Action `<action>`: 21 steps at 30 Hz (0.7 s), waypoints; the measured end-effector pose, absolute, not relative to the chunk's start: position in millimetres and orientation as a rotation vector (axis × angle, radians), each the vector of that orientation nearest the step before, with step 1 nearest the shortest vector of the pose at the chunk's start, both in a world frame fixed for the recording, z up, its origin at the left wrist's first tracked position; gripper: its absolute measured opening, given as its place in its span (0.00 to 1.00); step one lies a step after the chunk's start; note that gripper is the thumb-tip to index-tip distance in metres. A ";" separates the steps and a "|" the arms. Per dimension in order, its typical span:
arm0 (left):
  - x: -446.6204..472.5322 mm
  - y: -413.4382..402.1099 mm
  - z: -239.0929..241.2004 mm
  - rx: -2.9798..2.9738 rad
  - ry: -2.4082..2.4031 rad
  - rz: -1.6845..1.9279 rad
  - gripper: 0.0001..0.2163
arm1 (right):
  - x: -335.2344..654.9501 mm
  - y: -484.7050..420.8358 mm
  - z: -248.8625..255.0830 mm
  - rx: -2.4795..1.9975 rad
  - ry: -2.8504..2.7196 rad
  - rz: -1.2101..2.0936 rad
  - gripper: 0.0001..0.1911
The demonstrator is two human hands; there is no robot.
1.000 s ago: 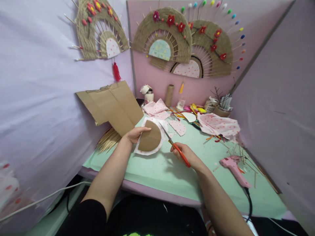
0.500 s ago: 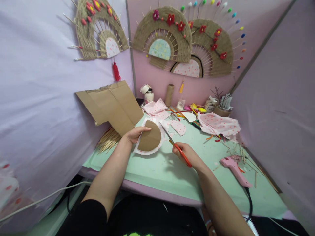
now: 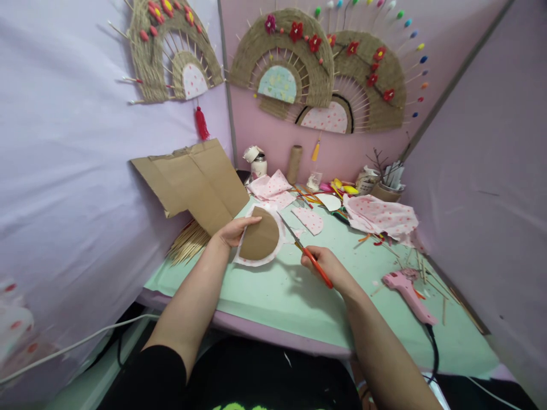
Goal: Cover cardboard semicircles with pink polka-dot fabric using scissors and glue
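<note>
My left hand (image 3: 237, 230) grips the straight left side of a brown cardboard half-circle (image 3: 261, 234), thumb on top. Beneath the cardboard lies white fabric with pink spots (image 3: 256, 262), its border showing all around the curve. In my right hand (image 3: 323, 263) are scissors (image 3: 315, 265) with orange-red handles, their blades pointing up and left at the fabric's right edge. The blades look nearly closed. A small fabric scrap (image 3: 298, 234) is by the blades, and a spotted half-circle piece (image 3: 308, 220) rests just beyond.
A pink glue gun (image 3: 410, 293) lies at right near thin sticks. Folded cardboard (image 3: 200, 182) leans at left above a bundle of skewers (image 3: 188, 244). Crumpled spotted fabric (image 3: 380, 216), a twine roll (image 3: 294, 164) and a white jar (image 3: 258, 164) are at the back. Decorated fans (image 3: 282, 57) hang on the wall.
A strip of fabric at the right of the cardboard has come away, leaving a narrower border and a small scrap on the table. Both hands have barely moved.
</note>
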State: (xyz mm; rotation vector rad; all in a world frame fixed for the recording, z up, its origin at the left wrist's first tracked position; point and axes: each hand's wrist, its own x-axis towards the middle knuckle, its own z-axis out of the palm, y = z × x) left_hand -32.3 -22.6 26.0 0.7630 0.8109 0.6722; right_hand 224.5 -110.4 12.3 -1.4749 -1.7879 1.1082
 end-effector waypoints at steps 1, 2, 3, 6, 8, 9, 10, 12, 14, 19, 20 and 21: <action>-32.5 -22.6 25.7 0.769 0.811 0.673 0.12 | 224.9 -110.3 11.5 -1.463 -1.789 1.119 0.11; -32.6 -22.6 25.6 0.774 0.813 0.673 0.13 | 225.2 -110.3 11.1 -1.448 -1.793 1.129 0.11; -32.7 -22.8 25.6 0.778 0.816 0.671 0.13 | 225.5 -110.5 11.2 -1.434 -1.800 1.135 0.10; -32.5 -23.8 26.6 0.778 0.819 0.658 0.12 | 225.8 -111.4 13.9 -1.408 -1.843 1.123 0.11; -32.0 -24.4 27.6 0.781 0.822 0.648 0.11 | 225.4 -112.1 16.7 -1.385 -1.866 1.108 0.12; -31.8 -24.7 27.9 0.783 0.828 0.642 0.10 | 225.1 -112.5 18.0 -1.375 -1.874 1.105 0.12; -31.5 -24.9 28.0 0.787 0.834 0.634 0.10 | 224.9 -112.8 19.1 -1.369 -1.879 1.106 0.12; -31.1 -25.3 27.5 0.796 0.845 0.621 0.11 | 224.4 -113.2 20.5 -1.372 -1.882 1.113 0.13; -30.8 -25.5 26.2 0.812 0.844 0.609 0.12 | 224.2 -113.2 20.9 -1.382 -1.884 1.118 0.13; -30.6 -25.4 23.2 0.846 0.828 0.578 0.15 | 224.3 -112.5 20.9 -1.420 -1.875 1.128 0.11; -30.6 -25.4 23.1 0.849 0.822 0.574 0.15 | 224.2 -112.5 21.1 -1.429 -1.870 1.131 0.11; -30.6 -25.4 23.0 0.851 0.816 0.570 0.15 | 224.1 -112.5 21.4 -1.435 -1.864 1.132 0.11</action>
